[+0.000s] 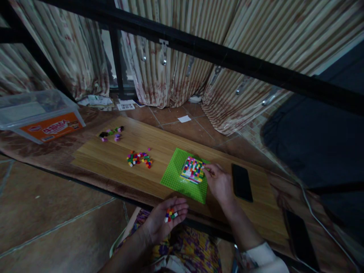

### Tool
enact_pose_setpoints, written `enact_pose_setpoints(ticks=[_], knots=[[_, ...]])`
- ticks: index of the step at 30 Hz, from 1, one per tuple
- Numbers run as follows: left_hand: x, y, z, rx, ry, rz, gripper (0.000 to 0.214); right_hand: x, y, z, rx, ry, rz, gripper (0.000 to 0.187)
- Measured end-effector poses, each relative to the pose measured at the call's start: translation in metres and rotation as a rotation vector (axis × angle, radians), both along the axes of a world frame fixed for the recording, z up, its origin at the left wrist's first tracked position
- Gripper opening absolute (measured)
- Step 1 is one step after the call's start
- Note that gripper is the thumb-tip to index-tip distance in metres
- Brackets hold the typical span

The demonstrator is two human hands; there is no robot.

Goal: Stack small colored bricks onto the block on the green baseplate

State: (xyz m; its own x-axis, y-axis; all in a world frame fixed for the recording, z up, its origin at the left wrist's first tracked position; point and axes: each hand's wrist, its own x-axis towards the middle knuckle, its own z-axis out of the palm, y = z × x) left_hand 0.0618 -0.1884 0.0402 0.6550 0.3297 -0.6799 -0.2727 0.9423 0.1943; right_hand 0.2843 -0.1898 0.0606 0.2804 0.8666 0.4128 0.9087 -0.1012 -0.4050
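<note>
On the green baseplate (173,170) stands a low square block of multicoloured building bricks (193,168). My right hand (220,184) reaches over the plate's right side, thumb and forefinger pinched at the block's right edge. A small pale brick seems to be between those fingertips, partly hidden by them. Palm up and slightly cupped, my left hand (166,218) is in front of the table edge, below the plate. Several loose bricks (170,215) in orange, white, red, yellow, blue and green lie in its palm.
Left of the plate, a loose brick pile (139,158) lies on the wooden board (105,161), with dark, purple and green pieces (112,132) farther back. A clear plastic box (42,117) is at far left. One phone (241,182) lies right of my hand, another dark phone (301,239) beyond.
</note>
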Motion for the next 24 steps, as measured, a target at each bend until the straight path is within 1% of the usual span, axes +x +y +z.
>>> enact_pose_setpoints(ticks=[4, 8, 13, 18, 24], knots=[[0.001, 0.001, 0.001, -0.007, 0.003, 0.005, 0.019, -0.005, -0.009, -0.004, 0.046, -0.005, 0.010, 0.024], [0.002, 0.002, 0.001, -0.004, 0.015, -0.005, 0.019, -0.008, -0.011, -0.010, 0.066, -0.023, 0.020, 0.028], [0.003, 0.001, -0.001, -0.005, 0.006, -0.011, 0.019, -0.006, -0.009, -0.015, 0.070, -0.041, 0.035, 0.030], [0.003, 0.001, -0.004, -0.001, -0.008, -0.016, 0.020, -0.004, -0.008, -0.020, 0.070, -0.008, 0.059, 0.031], [0.005, 0.001, -0.003, 0.006, 0.001, -0.023, 0.020, -0.005, -0.008, -0.024, 0.061, -0.002, 0.057, 0.031]])
